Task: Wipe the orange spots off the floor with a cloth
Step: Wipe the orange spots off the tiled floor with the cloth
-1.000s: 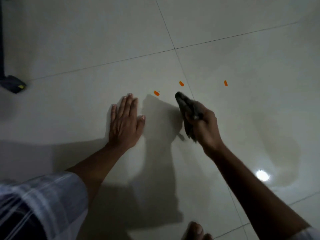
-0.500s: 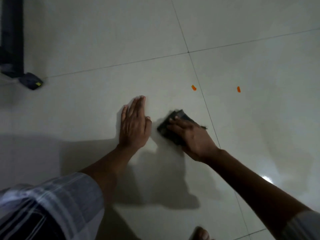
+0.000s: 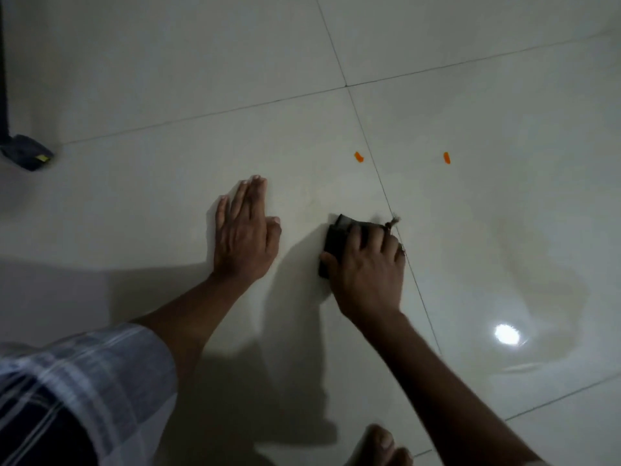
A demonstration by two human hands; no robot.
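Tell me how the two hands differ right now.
The left hand lies flat and bare on the floor, fingers straight; the right hand presses down on a dark cloth, fingers bent. The right hand sits nearer the orange spots. Both rest on the floor.

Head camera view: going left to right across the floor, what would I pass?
Dark object → left hand → cloth under the right hand → far orange spot → light glare.
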